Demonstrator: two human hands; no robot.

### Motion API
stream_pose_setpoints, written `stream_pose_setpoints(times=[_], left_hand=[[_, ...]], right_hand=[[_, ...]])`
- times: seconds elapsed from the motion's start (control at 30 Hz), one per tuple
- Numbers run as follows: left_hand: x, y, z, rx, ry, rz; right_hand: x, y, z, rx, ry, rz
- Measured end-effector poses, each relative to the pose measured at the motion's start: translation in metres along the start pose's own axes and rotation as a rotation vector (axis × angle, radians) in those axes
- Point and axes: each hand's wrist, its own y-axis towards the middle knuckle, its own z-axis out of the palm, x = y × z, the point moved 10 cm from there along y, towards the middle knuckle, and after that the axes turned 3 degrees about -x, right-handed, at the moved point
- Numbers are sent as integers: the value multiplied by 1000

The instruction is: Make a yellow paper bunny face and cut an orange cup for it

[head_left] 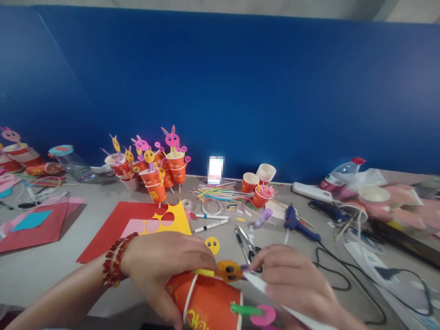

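The bottom edge cuts off the orange cup (213,300), whose near side the left hand (165,266) partly hides. The right hand (288,279) is blurred; it seems to cover part of the white strip (256,282), its exact grip unclear. The bright panel (215,170) is pixelated, the right-hand clutter (405,206) smeared.

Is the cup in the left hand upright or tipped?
Tipped: the orange cup lies sideways under the left hand, its rim facing right.

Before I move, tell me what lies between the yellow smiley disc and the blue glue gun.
In the head view, a pen, scissors and small paper scraps lie between the disc and the glue gun, with a purple tube slightly farther back.
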Motion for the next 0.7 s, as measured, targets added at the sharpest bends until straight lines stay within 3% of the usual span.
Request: stream_pose_setpoints(times=[0.2,0.27,0.33,0.43,0.5,0.57,0.7], left_hand=[[13,-17,-3,-82,-42,-56],[32,-30,0,-212,-75,-115],[57,-47,1,-449,-172,-166],[96,-71,11,-821,-520,-199],[122,-74,27,-933,-715,-323],[136,-73,31,-1040,-811,-399],[143,-61,20,-1154,-846,-402]], right_hand=[[-45,-31,-55,-524,132,376],[-67,-52,-61,-684,137,489],[-92,-77,-55,-800,188,637],[-120,-107,-27,-822,345,846],[-128,-118,-4,-776,427,957],[-128,-119,16,-706,458,1002],[-119,-102,40,-569,432,932]])
